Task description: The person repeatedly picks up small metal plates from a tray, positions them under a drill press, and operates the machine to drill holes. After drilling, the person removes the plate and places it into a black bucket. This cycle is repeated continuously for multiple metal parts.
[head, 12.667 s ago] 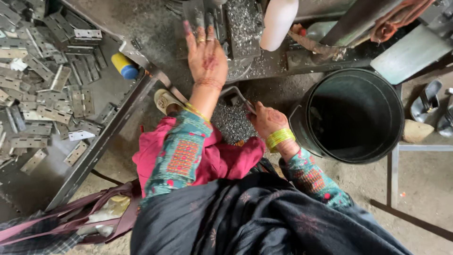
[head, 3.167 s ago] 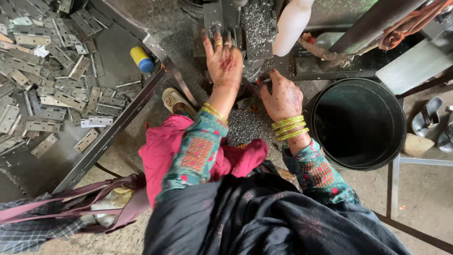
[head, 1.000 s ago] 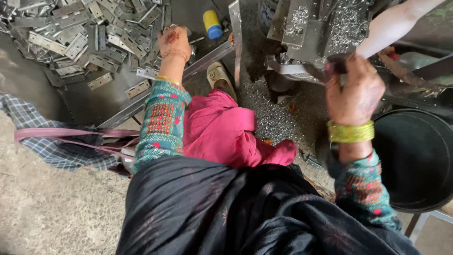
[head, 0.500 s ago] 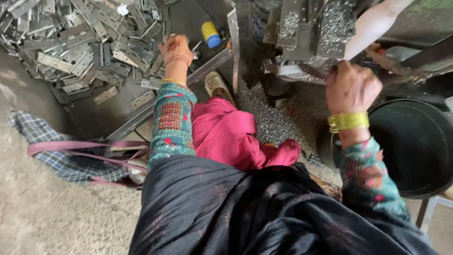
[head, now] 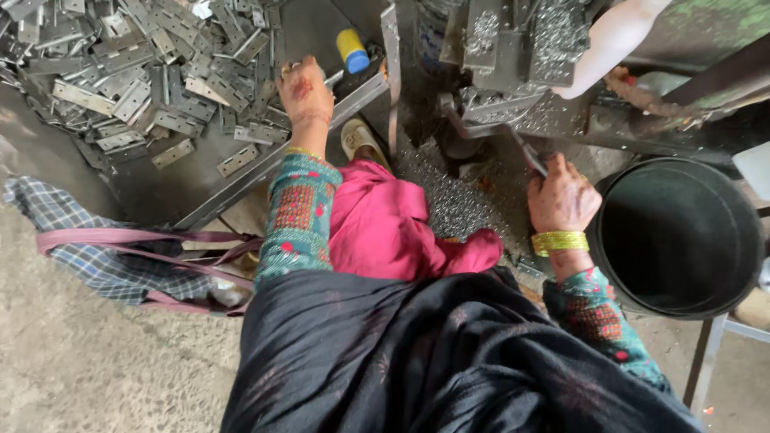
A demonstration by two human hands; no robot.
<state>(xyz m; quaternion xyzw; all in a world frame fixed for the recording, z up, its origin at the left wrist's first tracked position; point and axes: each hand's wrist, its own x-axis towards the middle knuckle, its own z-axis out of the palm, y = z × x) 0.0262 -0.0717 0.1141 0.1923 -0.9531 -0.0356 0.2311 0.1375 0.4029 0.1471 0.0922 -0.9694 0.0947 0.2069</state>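
My left hand reaches out over a heap of grey metal hinges in a dark tray. Its fingers curl down at the heap's right edge, and a hinge piece pokes out beside the thumb. My right hand, with yellow bangles at the wrist, is closed on a thin metal lever. The lever comes down from a grey press machine covered in metal chips.
A large black bucket stands at the right. A small blue-and-yellow bottle lies by the tray's edge. Metal shavings cover the floor under the machine. A plaid cloth with pink straps lies at the left. A white handle sticks up from the machine.
My right hand has dropped from the machine's upper part to the thin lever lower down. My left hand stays at the hinge heap. The view has swung slightly right.
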